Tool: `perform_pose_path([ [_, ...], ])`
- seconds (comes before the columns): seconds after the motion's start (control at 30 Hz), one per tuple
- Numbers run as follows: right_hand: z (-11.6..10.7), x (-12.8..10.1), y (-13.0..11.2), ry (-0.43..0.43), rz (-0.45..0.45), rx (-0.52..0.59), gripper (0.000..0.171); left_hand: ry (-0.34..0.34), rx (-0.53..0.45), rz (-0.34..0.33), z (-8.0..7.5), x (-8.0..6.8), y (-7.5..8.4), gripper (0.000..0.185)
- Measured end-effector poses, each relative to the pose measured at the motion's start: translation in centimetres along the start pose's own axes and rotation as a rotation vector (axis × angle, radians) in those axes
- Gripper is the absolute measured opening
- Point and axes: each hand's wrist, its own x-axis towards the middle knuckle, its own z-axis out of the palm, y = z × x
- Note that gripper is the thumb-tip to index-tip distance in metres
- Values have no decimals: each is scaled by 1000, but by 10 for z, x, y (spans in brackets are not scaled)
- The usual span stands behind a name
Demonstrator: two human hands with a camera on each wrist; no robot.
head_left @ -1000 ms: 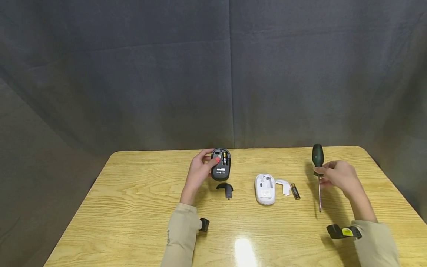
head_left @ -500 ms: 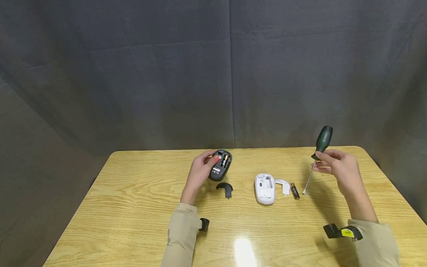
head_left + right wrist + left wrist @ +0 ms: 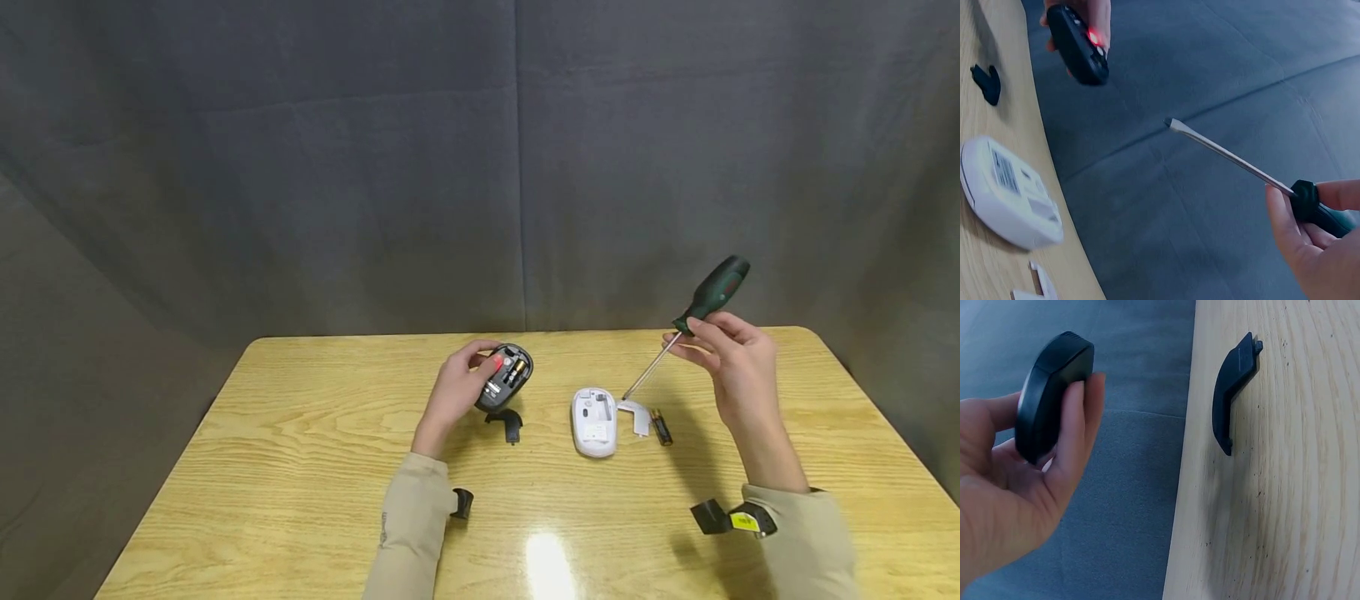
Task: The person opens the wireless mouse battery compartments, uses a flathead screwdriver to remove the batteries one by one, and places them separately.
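My left hand [image 3: 457, 387] grips a black computer mouse [image 3: 506, 377] lifted off the table, its underside up, with a battery and a red light showing in the open bay. The left wrist view shows the same black mouse [image 3: 1050, 394] held in the fingers. Its black battery cover [image 3: 507, 423] lies on the table just below. My right hand [image 3: 731, 358] holds a green-handled screwdriver [image 3: 708, 294] in the air, shaft slanting down-left toward the white mouse [image 3: 595, 423]. In the right wrist view the screwdriver [image 3: 1235, 159] points toward the black mouse [image 3: 1079, 47].
The white mouse lies underside up on the wooden table [image 3: 300, 467], with its white cover [image 3: 636, 414] and a loose battery [image 3: 660, 426] to its right. A dark grey cloth backdrop [image 3: 480, 167] hangs behind the table. Wrist cameras sit on both sleeves.
My right hand has lifted the screwdriver off the table and swung its tip left, over the white cover. My left hand has tilted the black mouse and moved it slightly right.
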Motion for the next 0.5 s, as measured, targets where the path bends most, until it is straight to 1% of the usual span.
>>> perform_pose_path([
  [0.17,14,0,3,-6,-48,6,11,9,-89,-42,2,1,1,34],
  [0.3,25,1,6,-7,-77,-17,7,39,-166,-75,3,1,2,32],
  [0.4,36,1,10,13,-101,-36,6,59,-187,-84,4,1,1,31],
  [0.5,47,1,13,28,-114,-16,8,67,-191,-81,5,1,1,31],
])
